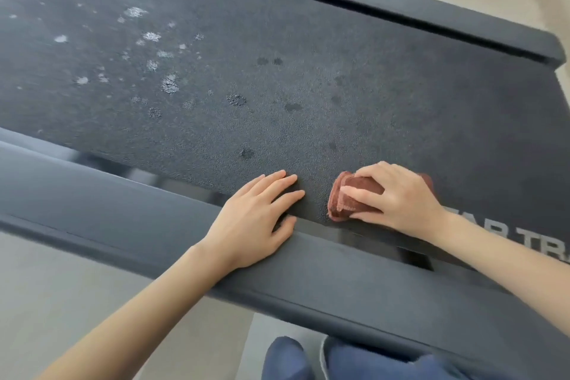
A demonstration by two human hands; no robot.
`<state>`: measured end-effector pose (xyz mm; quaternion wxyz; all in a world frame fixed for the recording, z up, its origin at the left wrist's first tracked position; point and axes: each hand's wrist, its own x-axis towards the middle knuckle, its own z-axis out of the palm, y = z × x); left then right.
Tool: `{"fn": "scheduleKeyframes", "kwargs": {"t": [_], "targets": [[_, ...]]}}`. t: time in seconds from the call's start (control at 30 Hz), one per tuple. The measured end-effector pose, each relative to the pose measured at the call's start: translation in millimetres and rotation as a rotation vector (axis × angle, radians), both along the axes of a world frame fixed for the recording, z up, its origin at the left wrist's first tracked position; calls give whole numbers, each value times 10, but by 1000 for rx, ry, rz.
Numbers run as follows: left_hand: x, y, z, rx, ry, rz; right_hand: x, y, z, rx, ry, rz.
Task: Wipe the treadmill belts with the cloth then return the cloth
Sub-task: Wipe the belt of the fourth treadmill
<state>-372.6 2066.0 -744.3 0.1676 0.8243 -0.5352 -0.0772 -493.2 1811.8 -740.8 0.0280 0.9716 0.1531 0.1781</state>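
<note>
Treadmill belt (308, 86): dark, textured, fills most of the view, running from 10 o'clock to 3 o'clock.

Near side rail (123, 194): grey, crosses the frame from 9 o'clock down to 5 o'clock, just beside the belt's near edge. Far side rail (401, 9): same grey, runs along the belt's far edge at 1 o'clock.

Floor (77, 287): pale, visible at 7 o'clock and again beyond the far rail at 1 o'clock.

Knees (287, 358): in blue trousers, at 6 o'clock, below the near rail.

Left hand (256, 219): just below centre at 6 o'clock. It lies flat, fingers straight and slightly spread. The palm rests on the near rail and the fingertips reach onto the belt. It holds nothing.

Right hand (398, 197): at 4 o'clock, near the belt's near edge. The fingers curl over the cloth and press it down onto the belt.

Cloth (348, 197): reddish-brown, folded into a small wad, lying on the belt under the right hand, its folded end showing toward the left hand. The two hands are near each other but apart.

Whitish patches (135, 12): scattered on the belt at 10 o'clock. Dark spots (293, 106): several, dotted around the belt's centre.

White lettering (539, 241): at 4 o'clock beyond the right wrist, partly cut off by the frame edge.
</note>
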Motion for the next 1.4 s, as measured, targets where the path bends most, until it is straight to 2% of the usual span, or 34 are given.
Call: {"fn": "scheduleKeyframes", "kwargs": {"t": [0.1,0.27,0.4,0.5,0.57,0.7,0.83,0.9,1.0,1.1,1.3,1.4], "targets": [[1,-16,-5,-9,-2,26,380,-200,-60,6,-44,-31],[4,-26,-34,-19,2,44,1340,-694,-102,94,-95,-265],[8,-42,-25,-24,13,43,2147,-1049,-71,150,-31,-541],[10,-47,-2,-14,22,58,2297,-1044,-50,163,-15,-603],[2,-50,9,-6,20,73,2090,-944,-42,161,-7,-504],[-9,-50,9,6,-11,102,1262,-456,-54,200,-56,-119],[-29,-58,30,15,-17,157,412,-73,-127,222,-33,175],[-23,-63,39,5,-18,180,307,-91,-115,201,5,288],[-32,-59,38,0,-20,206,592,-245,-86,178,8,366],[-26,-64,35,-1,-22,202,1225,-391,-94,172,-20,241],[-18,-61,13,0,-39,194,2723,-658,-110,197,-69,-307],[-25,-61,22,-1,-43,196,3093,-607,-94,202,-41,-510]]}}
